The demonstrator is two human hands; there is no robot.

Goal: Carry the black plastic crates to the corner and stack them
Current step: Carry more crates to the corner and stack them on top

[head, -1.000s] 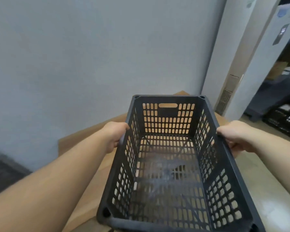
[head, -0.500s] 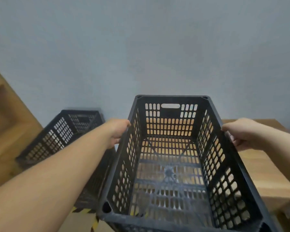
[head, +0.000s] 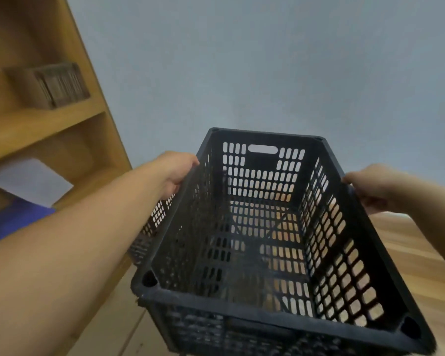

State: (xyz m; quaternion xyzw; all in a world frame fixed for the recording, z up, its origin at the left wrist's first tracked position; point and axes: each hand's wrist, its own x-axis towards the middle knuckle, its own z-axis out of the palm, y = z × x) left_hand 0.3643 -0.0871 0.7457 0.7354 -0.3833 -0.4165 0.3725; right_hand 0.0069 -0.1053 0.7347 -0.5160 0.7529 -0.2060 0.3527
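Two bare hands are holding one black plastic crate (head: 267, 242) out in front of the person, each gripping a long side rim near the far end. The left hand (head: 176, 173) is curling over the left rim, fingers wrapping down the outer wall, thumb side up. The right hand (head: 373, 186) is clamping the right rim in the same way, fingers folding under the lip on the outside. The carried crate is hanging between the two grips with its open top facing up and its near end tipping toward the camera; nothing is lying inside it, and the perforated floor and walls are showing wood tones through the slots.

Just below and outside the left grip, a second black crate (head: 154, 227) is peeking out, mostly hidden behind the left forearm and the carried crate's wall; whether the two crates are touching cannot be told. Beyond the left arm a wooden shelving unit (head: 70, 122) is standing against a pale grey wall (head: 267, 60), with a brown slatted box (head: 49, 86) on an upper shelf and a white sheet (head: 31, 181) lying on a lower one. Under the right grip a wooden surface (head: 421, 253) is stretching away.
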